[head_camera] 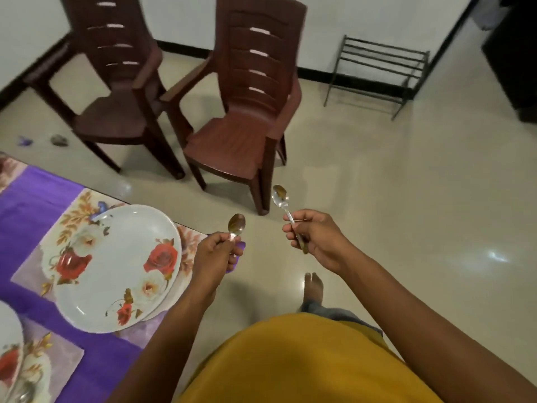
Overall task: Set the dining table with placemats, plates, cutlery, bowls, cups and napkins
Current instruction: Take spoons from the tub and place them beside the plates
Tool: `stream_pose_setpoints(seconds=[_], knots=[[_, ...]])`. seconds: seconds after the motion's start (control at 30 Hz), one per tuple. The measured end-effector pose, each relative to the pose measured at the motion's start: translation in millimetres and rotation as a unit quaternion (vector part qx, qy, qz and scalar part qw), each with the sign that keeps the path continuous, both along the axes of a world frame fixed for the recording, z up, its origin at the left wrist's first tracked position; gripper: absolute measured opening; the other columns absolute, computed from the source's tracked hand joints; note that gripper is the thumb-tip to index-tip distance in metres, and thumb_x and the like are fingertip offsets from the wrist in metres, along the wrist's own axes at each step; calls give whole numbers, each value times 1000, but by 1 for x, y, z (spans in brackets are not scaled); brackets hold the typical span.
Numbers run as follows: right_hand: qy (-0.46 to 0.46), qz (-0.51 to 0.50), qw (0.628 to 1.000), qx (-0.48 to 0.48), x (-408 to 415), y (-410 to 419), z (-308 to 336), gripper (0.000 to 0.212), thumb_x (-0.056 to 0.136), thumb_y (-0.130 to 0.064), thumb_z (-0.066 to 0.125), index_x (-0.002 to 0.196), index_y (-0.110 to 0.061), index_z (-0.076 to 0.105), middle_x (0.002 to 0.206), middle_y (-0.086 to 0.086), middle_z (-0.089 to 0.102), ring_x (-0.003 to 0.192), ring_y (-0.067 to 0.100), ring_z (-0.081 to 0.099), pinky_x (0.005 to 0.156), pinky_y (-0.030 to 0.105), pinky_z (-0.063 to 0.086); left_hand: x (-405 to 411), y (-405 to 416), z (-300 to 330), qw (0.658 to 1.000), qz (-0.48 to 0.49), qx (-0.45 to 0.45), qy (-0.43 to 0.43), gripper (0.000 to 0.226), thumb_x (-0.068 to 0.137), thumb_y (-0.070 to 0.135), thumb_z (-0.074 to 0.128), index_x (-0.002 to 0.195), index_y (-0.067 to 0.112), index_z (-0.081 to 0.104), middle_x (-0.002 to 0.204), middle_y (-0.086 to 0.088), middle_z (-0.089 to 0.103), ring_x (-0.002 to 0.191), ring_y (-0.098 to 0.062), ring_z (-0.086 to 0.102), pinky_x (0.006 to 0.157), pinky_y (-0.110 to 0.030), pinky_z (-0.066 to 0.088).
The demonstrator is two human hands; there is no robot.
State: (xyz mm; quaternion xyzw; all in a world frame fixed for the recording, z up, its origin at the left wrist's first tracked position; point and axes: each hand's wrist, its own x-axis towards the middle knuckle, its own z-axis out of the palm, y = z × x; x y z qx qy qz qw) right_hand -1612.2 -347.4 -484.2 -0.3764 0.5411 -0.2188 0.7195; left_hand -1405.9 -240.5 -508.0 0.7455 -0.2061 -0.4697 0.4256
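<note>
Gripped spoons [237,224] [281,196], one per hand [215,255] [315,238], seemingly clear of plate [116,269].

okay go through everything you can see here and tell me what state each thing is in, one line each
left hand: gripping a spoon handle
left spoon: held bowl-up, near the table's edge
right hand: gripping a spoon handle
right spoon: held bowl-up, over the floor
flowered plate: lying flat on a placemat, empty
placemat: spread flat under the plate
two brown chairs: upright, unoccupied
metal rack: standing, shelves bare
</note>
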Motion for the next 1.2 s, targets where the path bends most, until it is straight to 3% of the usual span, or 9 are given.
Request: stream_pose_setpoints(seconds=[0.13, 0.3, 0.53, 0.67, 0.77, 0.9, 1.0, 1.1, 1.2], knots=[[-16, 106, 994, 4, 25, -72, 4, 28, 96, 14, 48, 108, 2, 70, 91, 17, 71, 79, 23, 67, 80, 35, 60, 4, -33, 1, 996, 90, 14, -17, 16, 101, 10, 61, 89, 9, 72, 68, -4, 72, 61, -19, 56, 59, -27, 48], [18, 240, 970, -12, 65, -139, -5, 26, 96, 13, 49, 111, 6, 68, 90, 16, 71, 79, 22, 67, 87, 38, 59, -6, -57, 3, 985, 166, 33, -31, 16, 102, 10, 58, 91, 8, 70, 71, -8, 69, 60, -13, 56, 48, -12, 47], [16, 385, 923, -16, 162, -181, -10, 26, 96, 11, 54, 108, -2, 73, 91, 9, 72, 80, 18, 69, 81, 32, 60, 27, -61, -9, 963, 259, 44, -60, 16, 99, 20, 66, 86, 13, 71, 71, 3, 71, 66, -9, 61, 66, -27, 47], [17, 428, 903, -24, 227, -186, -7, 24, 96, 9, 55, 105, -3, 74, 91, 8, 72, 82, 21, 68, 83, 36, 60, 54, -58, -15, 947, 286, 90, -115, 20, 94, 19, 72, 85, 5, 63, 74, -13, 64, 66, -14, 55, 68, -32, 44], [9, 464, 886, -17, 267, -182, -3, 22, 96, 11, 56, 104, -1, 74, 89, 12, 71, 79, 23, 69, 81, 37, 61, 70, -49, -20, 941, 271, 137, -151, 16, 92, 22, 75, 86, 11, 64, 73, -1, 60, 69, -14, 55, 66, -30, 42], [34, 520, 853, -29, 319, -175, -1, 23, 96, 8, 59, 108, -4, 74, 100, 15, 72, 90, 27, 72, 85, 40, 63, 93, -34, -29, 927, 266, 194, -180, 22, 89, 33, 74, 77, 30, 56, 72, 9, 59, 67, -9, 58, 58, -26, 40], [56, 572, 818, -35, 356, -159, 1, 24, 95, 6, 61, 108, -8, 75, 101, 14, 71, 92, 28, 70, 86, 42, 63, 98, -25, -21, 903, 322, 213, -188, 32, 92, 39, 72, 69, 28, 53, 64, 8, 59, 60, -5, 55, 54, -21, 36], [72, 630, 770, -74, 396, -144, -2, 22, 94, 4, 64, 106, -10, 76, 105, 8, 76, 90, 25, 68, 86, 42, 61, 102, -17, -22, 868, 404, 225, -179, 36, 94, 41, 69, 66, 25, 53, 59, 7, 57, 57, -9, 55, 55, -29, 41], [77, 673, 728, -101, 442, -128, -17, 22, 90, 5, 67, 99, -10, 79, 103, 7, 78, 88, 25, 69, 76, 38, 60, 108, -10, -26, 838, 452, 248, -181, 10, 83, 28, 68, 80, 20, 63, 77, 7, 66, 74, -18, 63, 64, -36, 48]])
